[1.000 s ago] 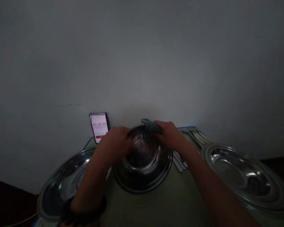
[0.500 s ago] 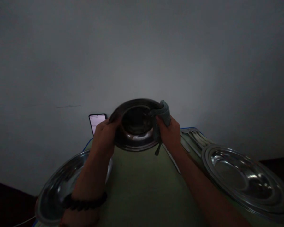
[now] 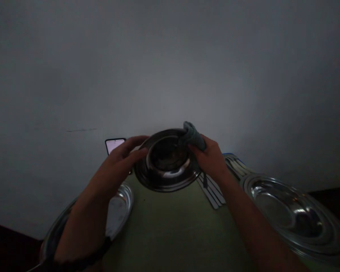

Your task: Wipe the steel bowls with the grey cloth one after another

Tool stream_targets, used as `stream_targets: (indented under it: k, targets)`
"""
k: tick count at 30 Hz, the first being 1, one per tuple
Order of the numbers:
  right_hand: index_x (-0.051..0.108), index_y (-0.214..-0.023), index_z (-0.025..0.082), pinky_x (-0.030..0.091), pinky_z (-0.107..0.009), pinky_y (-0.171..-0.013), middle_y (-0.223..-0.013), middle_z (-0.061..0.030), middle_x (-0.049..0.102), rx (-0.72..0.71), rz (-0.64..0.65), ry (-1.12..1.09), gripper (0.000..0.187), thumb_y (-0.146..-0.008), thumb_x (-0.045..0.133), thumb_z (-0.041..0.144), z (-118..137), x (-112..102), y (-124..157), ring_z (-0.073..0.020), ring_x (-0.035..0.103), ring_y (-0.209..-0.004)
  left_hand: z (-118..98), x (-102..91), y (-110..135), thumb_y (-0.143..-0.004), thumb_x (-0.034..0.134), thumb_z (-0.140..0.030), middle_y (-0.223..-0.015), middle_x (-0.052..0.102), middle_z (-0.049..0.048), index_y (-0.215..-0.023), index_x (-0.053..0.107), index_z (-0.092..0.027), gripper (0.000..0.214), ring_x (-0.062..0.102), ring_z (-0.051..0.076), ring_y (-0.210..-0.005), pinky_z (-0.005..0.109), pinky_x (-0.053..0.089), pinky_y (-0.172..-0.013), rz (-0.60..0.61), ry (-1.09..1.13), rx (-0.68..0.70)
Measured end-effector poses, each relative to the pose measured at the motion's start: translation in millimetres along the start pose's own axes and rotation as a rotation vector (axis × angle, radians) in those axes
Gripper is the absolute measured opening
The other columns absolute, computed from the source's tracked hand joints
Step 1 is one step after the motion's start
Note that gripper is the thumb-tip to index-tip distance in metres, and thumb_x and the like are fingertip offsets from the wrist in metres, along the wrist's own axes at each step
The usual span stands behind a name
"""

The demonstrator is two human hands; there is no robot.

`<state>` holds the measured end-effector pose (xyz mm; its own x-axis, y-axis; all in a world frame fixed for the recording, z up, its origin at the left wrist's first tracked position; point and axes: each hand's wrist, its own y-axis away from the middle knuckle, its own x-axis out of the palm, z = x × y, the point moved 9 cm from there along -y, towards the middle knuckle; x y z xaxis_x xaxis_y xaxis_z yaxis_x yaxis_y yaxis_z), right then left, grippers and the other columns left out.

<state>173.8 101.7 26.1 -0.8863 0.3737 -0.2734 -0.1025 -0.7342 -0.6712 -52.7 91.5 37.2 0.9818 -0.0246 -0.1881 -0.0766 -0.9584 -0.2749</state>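
A shiny metal plate with a wide rim and sunken middle is held tilted above the table, its hollow side facing me. My left hand grips its left rim, thumb on the near face and fingers behind. At the upper right rim, my right hand is closed on a grey-green cloth, which is folded over the rim and pressed against the plate. One end of the cloth dangles below my right hand. The fingers behind the plate are hidden.
Stacked metal plates stand on the right of the green table. Behind them lie several pieces of flat cutlery. A large metal basin sits at left, partly behind my forearm. A phone leans near the wall.
The plate has shifted slightly down and right. My left hand has changed its hold on the rim, its forearm swinging lower left. The cloth remains at the upper right rim.
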Motion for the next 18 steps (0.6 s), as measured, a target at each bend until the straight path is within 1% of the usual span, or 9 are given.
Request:
stream_targets:
  k: [2, 4, 5, 7, 9, 11, 13, 15, 18]
  targets:
    - [0.068, -0.087, 0.015, 0.043, -0.026, -0.064, -0.074, -0.0014, 0.068, -0.072, 0.068, 0.065, 0.014, -0.077, 0.058, 0.018, 16.0, -1.2, -0.1, -0.0145, 0.058, -0.068, -1.2, 10.8, 3.5, -0.074, 0.070, -0.034, -0.101, 0.072, 0.0061, -0.115, 0.065, -0.022, 0.043, 0.066, 0.024, -0.089, 0.031, 0.051, -0.073, 0.122, -0.137, -0.003]
    - [0.069, -0.088, 0.016, 0.042, -0.024, -0.061, -0.070, 0.0009, 0.066, -0.135, 0.096, 0.101, 0.014, -0.077, 0.059, 0.017, 28.9, -1.9, 1.8, -0.0125, 0.057, -0.063, -2.1, 23.3, 6.2, -0.076, 0.069, -0.035, -0.103, 0.072, 0.0046, -0.115, 0.065, -0.023, 0.041, 0.065, 0.023, -0.092, 0.031, 0.050, -0.078, 0.200, -0.148, 0.022]
    - [0.069, -0.088, 0.017, 0.041, -0.023, -0.059, -0.067, 0.0021, 0.066, -0.163, 0.082, 0.113, 0.014, -0.077, 0.060, 0.018, 33.9, -3.9, 2.8, -0.0116, 0.056, -0.060, -2.1, 29.1, 6.7, -0.076, 0.069, -0.034, -0.105, 0.071, 0.0040, -0.115, 0.065, -0.024, 0.040, 0.064, 0.023, -0.095, 0.032, 0.049, -0.082, 0.229, -0.098, 0.034]
    - [0.070, -0.089, 0.018, 0.040, -0.022, -0.057, -0.064, 0.0039, 0.064, -0.190, 0.006, 0.132, 0.015, -0.075, 0.064, 0.018, 38.8, -11.4, 4.1, -0.0104, 0.054, -0.057, 1.1, 38.3, 6.5, -0.077, 0.069, -0.033, -0.108, 0.071, 0.0038, -0.115, 0.065, -0.024, 0.039, 0.064, 0.024, -0.100, 0.032, 0.048, -0.088, 0.272, 0.070, 0.017]
    - [0.071, -0.088, 0.019, 0.040, -0.022, -0.057, -0.063, 0.0044, 0.064, -0.178, -0.095, 0.136, 0.016, -0.073, 0.067, 0.021, 37.1, -19.8, 4.8, -0.0100, 0.053, -0.055, 4.6, 41.5, 4.9, -0.077, 0.069, -0.030, -0.107, 0.071, 0.0042, -0.114, 0.066, -0.023, 0.038, 0.064, 0.024, -0.101, 0.032, 0.048, -0.089, 0.265, 0.230, -0.023]
    - [0.070, -0.086, 0.018, 0.040, -0.022, -0.057, -0.064, 0.0040, 0.063, -0.119, -0.194, 0.115, 0.016, -0.072, 0.069, 0.026, 29.4, -25.6, 5.2, -0.0105, 0.052, -0.056, 1.7, 37.6, 3.1, -0.076, 0.070, -0.027, -0.104, 0.072, 0.0040, -0.109, 0.069, -0.022, 0.034, 0.064, 0.023, -0.102, 0.030, 0.049, -0.090, 0.184, 0.303, -0.010]
    - [0.069, -0.082, 0.017, 0.041, -0.023, -0.057, -0.064, 0.0028, 0.062, -0.017, -0.286, 0.025, 0.020, -0.074, 0.067, 0.035, 16.8, -27.5, 6.7, -0.0115, 0.051, -0.059, -8.3, 30.4, 3.3, -0.075, 0.069, -0.024, -0.100, 0.073, 0.0030, -0.103, 0.071, -0.022, 0.028, 0.065, 0.022, -0.100, 0.029, 0.050, -0.088, 0.057, 0.389, 0.063]
    - [0.067, -0.081, 0.016, 0.042, -0.025, -0.059, -0.068, 0.0006, 0.063, 0.112, -0.324, -0.137, 0.028, -0.076, 0.064, 0.043, 0.7, -20.1, 9.3, -0.0129, 0.052, -0.062, -15.5, 25.0, 5.8, -0.075, 0.067, -0.022, -0.096, 0.074, 0.0023, -0.096, 0.072, -0.022, 0.022, 0.066, 0.022, -0.097, 0.030, 0.053, -0.085, -0.083, 0.522, 0.126]
    - [0.067, -0.087, 0.014, 0.045, -0.029, -0.064, -0.077, -0.0033, 0.066, 0.283, -0.315, -0.435, 0.036, -0.076, 0.061, 0.048, -22.1, 1.8, 14.4, -0.0151, 0.056, -0.068, -8.9, 24.4, 8.4, -0.075, 0.063, -0.020, -0.097, 0.074, 0.0024, -0.092, 0.072, -0.021, 0.020, 0.066, 0.022, -0.098, 0.033, 0.055, -0.085, -0.261, 0.687, 0.123]
